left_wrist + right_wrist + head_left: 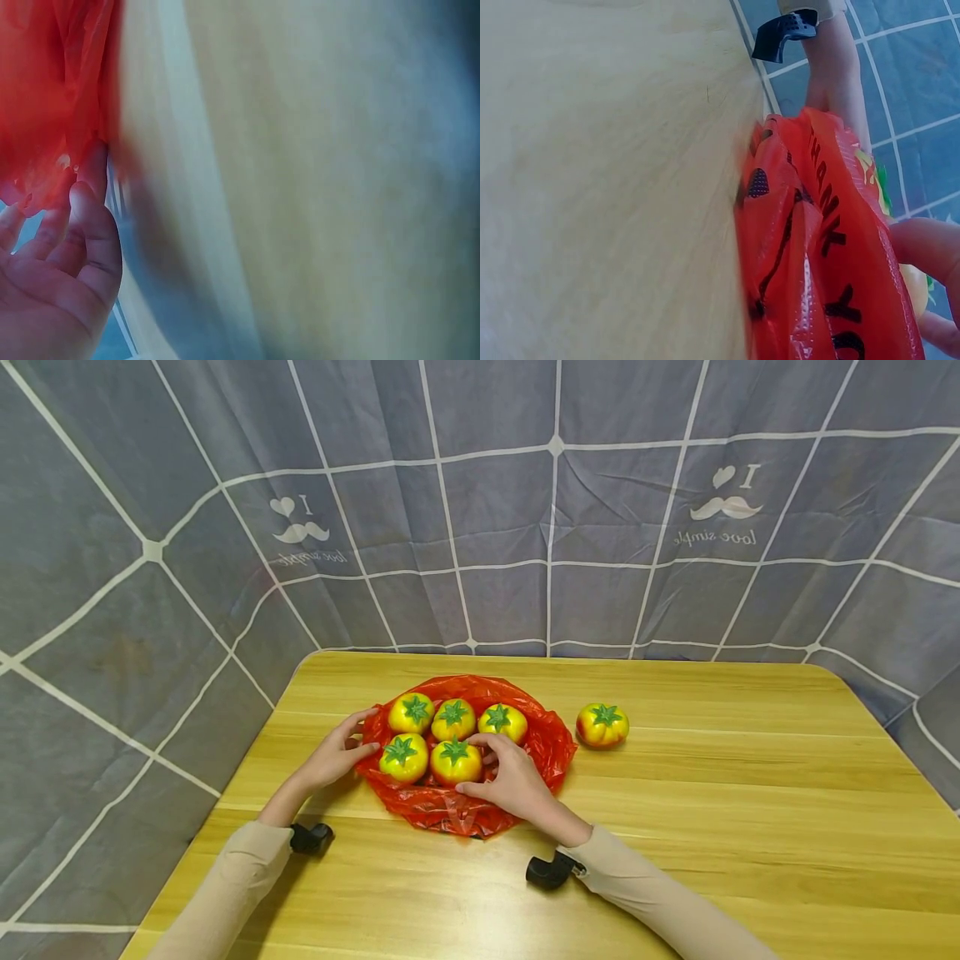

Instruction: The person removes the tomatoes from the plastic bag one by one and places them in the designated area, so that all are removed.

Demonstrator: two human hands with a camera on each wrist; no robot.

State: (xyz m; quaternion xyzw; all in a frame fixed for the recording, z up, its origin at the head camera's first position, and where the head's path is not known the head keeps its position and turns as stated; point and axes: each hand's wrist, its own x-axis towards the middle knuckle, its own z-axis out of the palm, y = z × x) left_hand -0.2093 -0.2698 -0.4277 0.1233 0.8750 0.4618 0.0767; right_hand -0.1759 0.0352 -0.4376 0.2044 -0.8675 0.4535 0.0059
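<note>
A red plastic bag (551,747) lies spread on the table, its rim rolled down round several yellow-and-red tomatoes with green star-shaped tops. My right hand (513,777) reaches over the bag's right part and holds the front middle tomato (453,764) between thumb and fingers. At the bag's left edge my left hand (337,752) touches the plastic, thumb and fingers apart. In the left wrist view the fingertips of the left hand (60,277) meet the red bag (45,90). Black lettering marks the bag's side (832,217) in the right wrist view.
One more tomato (602,727) stands on the wooden table (720,810), right of the bag. A grey curtain with white lines (495,518) hangs behind the table and along its sides. Each wrist wears a black camera mount, such as the right one (551,870).
</note>
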